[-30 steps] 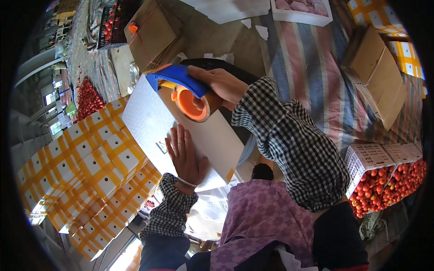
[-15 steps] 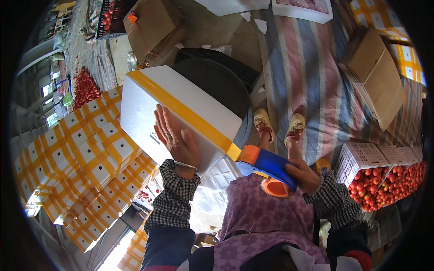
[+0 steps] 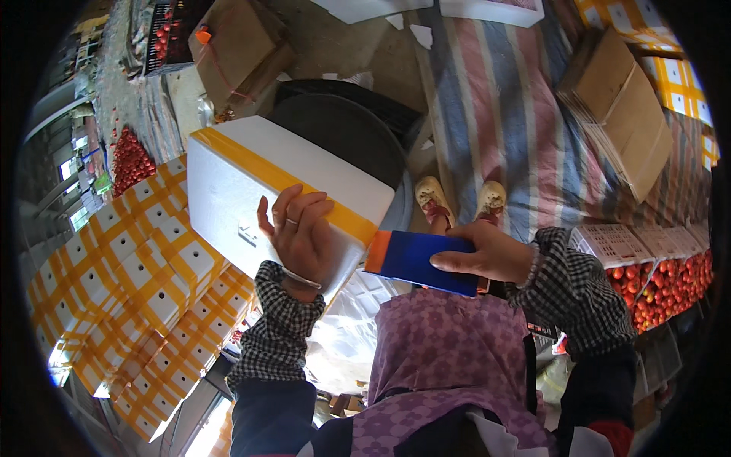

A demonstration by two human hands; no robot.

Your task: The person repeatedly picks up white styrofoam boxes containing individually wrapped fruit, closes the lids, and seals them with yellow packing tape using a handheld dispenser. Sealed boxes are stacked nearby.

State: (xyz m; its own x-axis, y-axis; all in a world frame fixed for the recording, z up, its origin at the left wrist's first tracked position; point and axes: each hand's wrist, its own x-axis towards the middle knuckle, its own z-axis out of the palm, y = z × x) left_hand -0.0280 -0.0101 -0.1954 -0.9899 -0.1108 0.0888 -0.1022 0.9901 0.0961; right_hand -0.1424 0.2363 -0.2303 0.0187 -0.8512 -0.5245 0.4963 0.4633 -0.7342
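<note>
A white foam box (image 3: pixel 221 202) lies tilted in front of me, with a yellow tape strip (image 3: pixel 255 166) running along its long edge. My left hand (image 3: pixel 303 240) rests on the box with its fingers apart and slightly bent, the fingertips at the tape. It grips nothing. In my right hand (image 3: pixel 499 255) is a blue and orange tape dispenser (image 3: pixel 415 259), thumb on top of its blue side. The dispenser's orange end meets the box's near right corner, where the strip ends. Its tape roll is mostly hidden.
A round black tub (image 3: pixel 343 129) stands under and behind the box. Stacked taped foam boxes (image 3: pixel 126 263) fill the left. At right are a white crate (image 3: pixel 601 245), many red fruits (image 3: pixel 662 286) and flattened cartons (image 3: pixel 620 114). A striped sheet (image 3: pixel 525 129) covers the floor ahead.
My left hand has slid right along the box, its fingers now bent at the tape. The dispenser has turned and moved up against the box corner. The whole view has shifted a little.
</note>
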